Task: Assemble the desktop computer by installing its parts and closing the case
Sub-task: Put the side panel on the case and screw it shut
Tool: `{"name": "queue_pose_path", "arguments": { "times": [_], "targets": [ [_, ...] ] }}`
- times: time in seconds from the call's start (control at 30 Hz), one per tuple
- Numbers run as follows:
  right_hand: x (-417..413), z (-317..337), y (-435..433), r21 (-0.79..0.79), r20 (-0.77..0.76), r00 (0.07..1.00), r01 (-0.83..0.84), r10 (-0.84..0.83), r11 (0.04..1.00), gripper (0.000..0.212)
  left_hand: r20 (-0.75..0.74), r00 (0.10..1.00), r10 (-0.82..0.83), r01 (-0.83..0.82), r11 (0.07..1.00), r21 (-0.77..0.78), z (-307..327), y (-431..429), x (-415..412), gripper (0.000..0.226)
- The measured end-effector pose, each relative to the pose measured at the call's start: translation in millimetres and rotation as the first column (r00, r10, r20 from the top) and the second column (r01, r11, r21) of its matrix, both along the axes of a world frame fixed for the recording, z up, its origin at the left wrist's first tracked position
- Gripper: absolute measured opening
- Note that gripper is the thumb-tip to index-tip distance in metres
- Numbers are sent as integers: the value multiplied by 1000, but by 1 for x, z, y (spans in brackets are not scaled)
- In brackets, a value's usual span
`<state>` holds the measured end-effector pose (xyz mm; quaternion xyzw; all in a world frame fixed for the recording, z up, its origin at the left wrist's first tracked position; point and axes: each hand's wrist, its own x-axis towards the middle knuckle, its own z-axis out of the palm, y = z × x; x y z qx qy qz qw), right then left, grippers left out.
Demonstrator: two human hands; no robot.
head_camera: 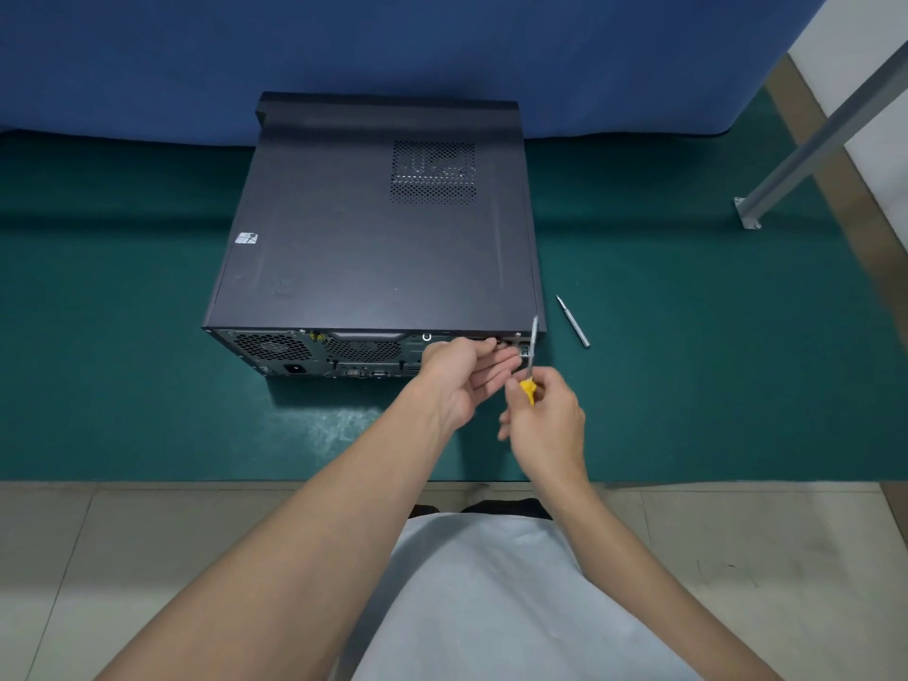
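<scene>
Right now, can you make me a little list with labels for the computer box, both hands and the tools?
computer case: black, side panel on, lying on green mat
left hand: fingertips at rear panel; pinching anything unclear
right hand: grips yellow-handled screwdriver, shaft pointing up at rear corner
loose tool: metal bit lying on mat, right of case

A green mat point(147, 336) covers the work surface. A blue cloth point(442, 41) hangs behind it, its lower edge meeting the mat. At right, a grey metal bar point(810, 135) slants down to what appears to be a foot bracket point(748, 216). Pale floor tiles point(147, 557) lie below.
</scene>
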<state>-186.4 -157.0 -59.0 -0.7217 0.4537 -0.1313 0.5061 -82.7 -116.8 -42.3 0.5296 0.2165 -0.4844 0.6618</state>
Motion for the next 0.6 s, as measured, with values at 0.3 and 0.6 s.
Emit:
{"name": "queue_pose_path", "arguments": {
  "times": [0.3,0.6],
  "targets": [
    [-20,0,21,63,-86,984,-149,154,987,28,3,1000,12,-12,1000,-17,0,0,-1,11],
    [-13,2,20,49,-68,992,-98,101,994,31,29,1000,8,-8,1000,-14,1,-1,-3,10]
  ]
}}
